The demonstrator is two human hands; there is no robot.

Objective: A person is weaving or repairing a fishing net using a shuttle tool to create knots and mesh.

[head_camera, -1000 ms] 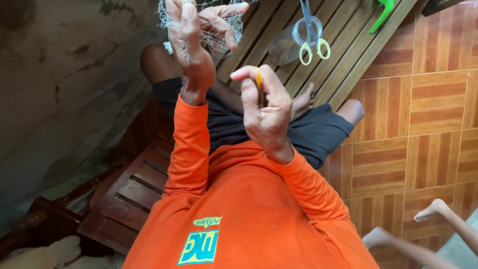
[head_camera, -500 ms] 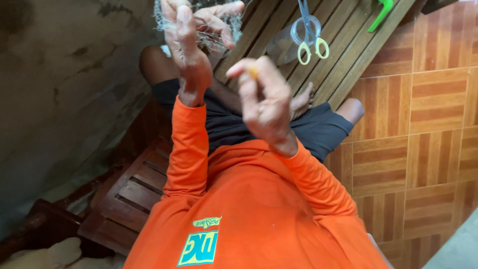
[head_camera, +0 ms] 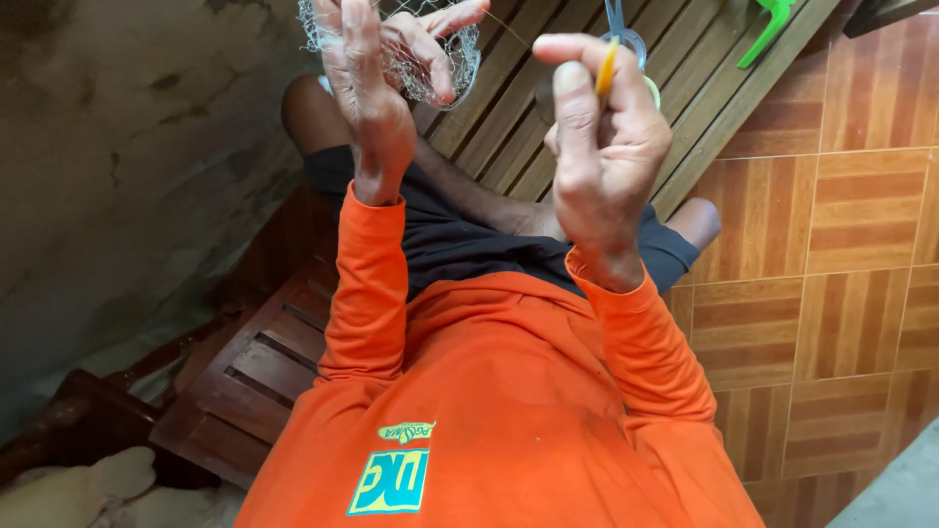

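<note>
My left hand (head_camera: 370,98) is raised, its fingers (head_camera: 430,44) curled into a bunch of fine pale net (head_camera: 440,68) and gripping it tight. My right hand (head_camera: 602,147) is up beside it, closed narrowly around a slim yellow netting needle (head_camera: 607,66) pinched between thumb and forefinger. A thin thread (head_camera: 518,29) seems to run from the net toward the needle, though it is almost too fine to follow.

The work in hand looks like mending mesh. To do it well, I judge the left hand should hold 1 mesh open and taut, so the needle meets a clear opening and not a clump. The right hand should keep the thread under light tension, neither slack nor jerked, since the mesh looks delicate and could snag on a finger.

Below the hands are my orange sleeves and dark shorts. I sit on a slatted wooden bench (head_camera: 264,362), and a slatted surface (head_camera: 548,98) stretches out ahead. On it lies a pair of scissors with pale green handles (head_camera: 626,34), partly hidden behind the right hand, near enough for the thread to catch on them. A green plastic object (head_camera: 768,24) rests at the far edge. To the left is a rough grey wall (head_camera: 127,156), to the right a brown tiled floor (head_camera: 841,244).
</note>
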